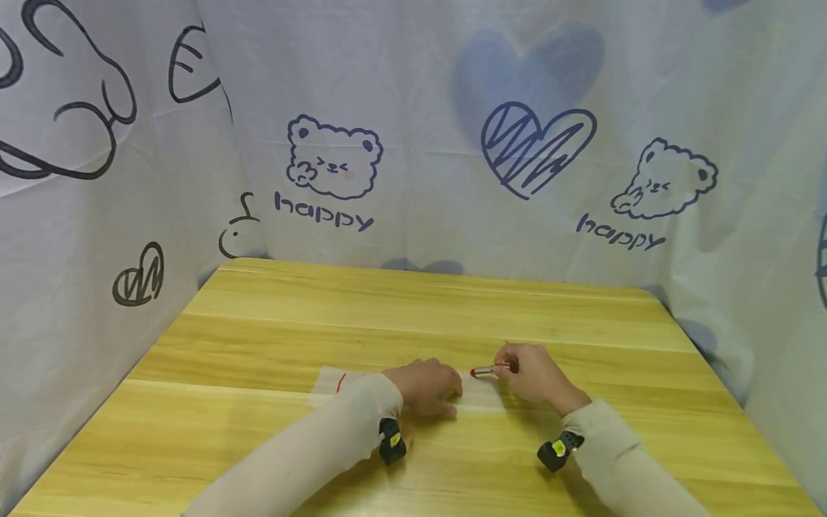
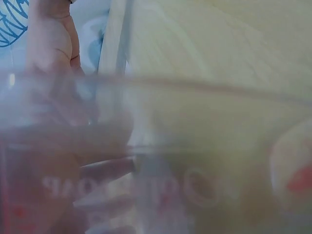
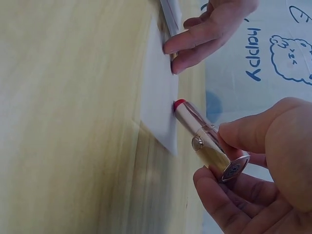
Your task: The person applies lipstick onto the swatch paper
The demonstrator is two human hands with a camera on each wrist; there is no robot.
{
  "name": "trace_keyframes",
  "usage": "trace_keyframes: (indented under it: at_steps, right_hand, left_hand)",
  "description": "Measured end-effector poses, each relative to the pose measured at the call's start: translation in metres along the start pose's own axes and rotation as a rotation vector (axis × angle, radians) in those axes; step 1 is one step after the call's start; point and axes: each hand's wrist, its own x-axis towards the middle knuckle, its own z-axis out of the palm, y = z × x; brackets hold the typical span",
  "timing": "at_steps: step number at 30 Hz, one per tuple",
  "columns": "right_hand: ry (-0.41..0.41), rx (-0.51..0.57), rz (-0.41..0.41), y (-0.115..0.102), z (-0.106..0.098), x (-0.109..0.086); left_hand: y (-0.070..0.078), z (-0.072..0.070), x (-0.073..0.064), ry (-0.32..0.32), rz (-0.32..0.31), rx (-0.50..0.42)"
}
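Note:
My right hand (image 1: 533, 372) pinches a lipstick (image 3: 200, 131) between thumb and fingers. The lipstick has a silver and gold tube, and its red tip points left, at the edge of a thin white paper strip (image 1: 481, 398) in the right wrist view. My left hand (image 1: 429, 388) lies over the middle of the strip, with extended fingertips (image 3: 183, 46) on the paper. A red stroke (image 1: 340, 382) marks the strip's left part, beside the left sleeve. The left forearm and hand hide much of the strip between. Blurred see-through lettering (image 2: 161, 187) covers the lower left wrist view.
The strip lies on a yellow wood-grain table (image 1: 388, 316). White curtains (image 1: 426, 108) with drawn bears, hearts and lettering hang behind and at both sides. Each wrist carries a small black camera, one of them the left wrist camera (image 1: 391, 441). A pale flat-sided piece (image 3: 170, 14) shows beyond the left fingers.

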Motion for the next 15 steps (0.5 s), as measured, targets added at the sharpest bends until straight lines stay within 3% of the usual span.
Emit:
trace_keyframes:
  at_steps: [15]
  right_hand:
    - [-0.023, -0.006, -0.002, -0.0064, -0.0050, -0.0048]
  left_hand:
    - [0.0020, 0.0002, 0.0006, -0.015, -0.029, -0.006]
